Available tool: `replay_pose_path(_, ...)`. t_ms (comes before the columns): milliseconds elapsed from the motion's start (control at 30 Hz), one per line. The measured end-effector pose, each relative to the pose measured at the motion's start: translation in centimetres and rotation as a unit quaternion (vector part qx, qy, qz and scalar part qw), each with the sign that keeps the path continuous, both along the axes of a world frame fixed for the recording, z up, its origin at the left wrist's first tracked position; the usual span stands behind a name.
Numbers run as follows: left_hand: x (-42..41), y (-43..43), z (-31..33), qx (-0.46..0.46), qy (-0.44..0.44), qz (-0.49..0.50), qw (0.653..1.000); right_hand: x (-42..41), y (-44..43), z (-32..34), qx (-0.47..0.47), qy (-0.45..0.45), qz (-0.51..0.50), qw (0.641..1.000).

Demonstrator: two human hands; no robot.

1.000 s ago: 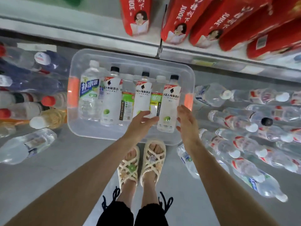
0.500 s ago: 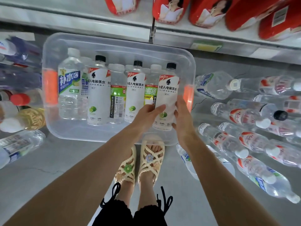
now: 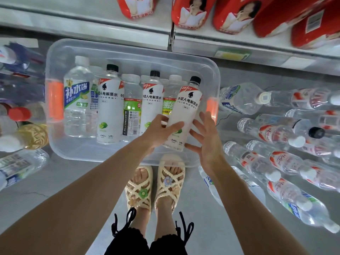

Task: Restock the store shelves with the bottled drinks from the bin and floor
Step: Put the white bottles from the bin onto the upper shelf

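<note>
Head view, looking down on the clear bin [image 3: 128,52] on the floor below the shelf [image 3: 92,21]. One second earlier both hands hovered open over the bin's near edge. Half a second earlier they had closed in on the rightmost bottle. Now the left hand [image 3: 160,131] grips that white-labelled bottle [image 3: 187,107] low on its body, with the thumb laid across the label and the fingers curled behind.

The right hand [image 3: 207,140] is spread wide, palm toward the bottle's lower right side, and holds nothing. Whether its fingertips touch the base cannot be told. The bottle leans to the right, out of line with its neighbours. It is still inside the bin by the right wall, next to the orange handle [image 3: 211,109]. On this evidence one hand has secured the pick and the lift to the shelf is the step in hand. Most of the restocking appears still to be done.

Surroundings: the other bottles in the bin [image 3: 110,107] are ranged side by side with caps toward the shelf, the nearest close against the gripped one. Loose bottles on the floor [image 3: 272,133] crowd the right side, and bottles at the left [image 3: 22,116] lie there too. Red packs [image 3: 193,13] occupy the shelf directly above, so free room there looks short. The sandals [image 3: 156,186] stand at the bin's near rim with a floor bottle just beside the right foot, which may be a trip hazard.
</note>
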State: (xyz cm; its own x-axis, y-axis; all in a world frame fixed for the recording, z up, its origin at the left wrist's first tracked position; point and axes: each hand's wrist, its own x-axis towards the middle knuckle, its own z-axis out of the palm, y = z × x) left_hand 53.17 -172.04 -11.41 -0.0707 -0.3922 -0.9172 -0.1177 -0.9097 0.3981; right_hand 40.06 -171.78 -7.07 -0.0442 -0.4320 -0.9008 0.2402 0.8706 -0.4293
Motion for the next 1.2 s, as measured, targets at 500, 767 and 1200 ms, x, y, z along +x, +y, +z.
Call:
replay_pose_path(500, 3.7, 0.1, 12.0, -0.029, -0.043, 0.02, 0.998, 1.5, -0.9, 8.1, -0.058, 0.04, 0.083, 0.994)
replay_pose_path(767, 5.9, -2.1, 26.1, -0.111, -0.044, -0.015, 0.993, 2.9, -4.7, 20.0, -0.128, 0.042, 0.114, 0.984)
replay_pose_path(1200, 8.0, -6.0, 47.3, -0.259, -0.007, -0.012, 0.966, 3.1, -10.2, 43.6, -0.299, 0.024, 0.166, 0.939)
